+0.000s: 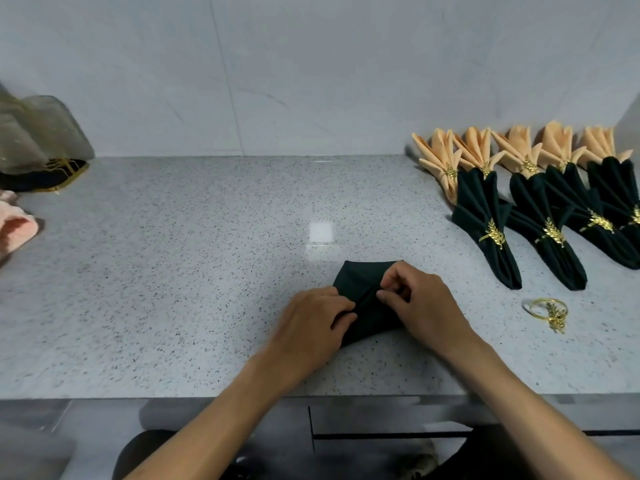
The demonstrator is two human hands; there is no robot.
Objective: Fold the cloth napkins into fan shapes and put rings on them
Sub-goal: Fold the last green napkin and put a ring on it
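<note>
On the speckled surface [173, 271], far left, lie a gold-trimmed sheer pouch [41, 147] and a pink cloth [17, 226]. At centre, the left hand [311, 327] and right hand [422, 303] each pinch a pleat of the dark green napkin [360, 275], grip clamped on the fabric. A loose gold leaf ring [550, 310] lies to the right, near the ringed green fans [485, 209] and peach fans [443, 157].

A dark green napkin [360, 285] lies flat and partly pleated near the front middle of the tabletop [173, 271]. A loose gold leaf ring [549, 310] lies to its right. Behind that, four dark green fans [485, 216] wearing gold rings overlap a row of five peach ringed fans [519, 147].
</note>
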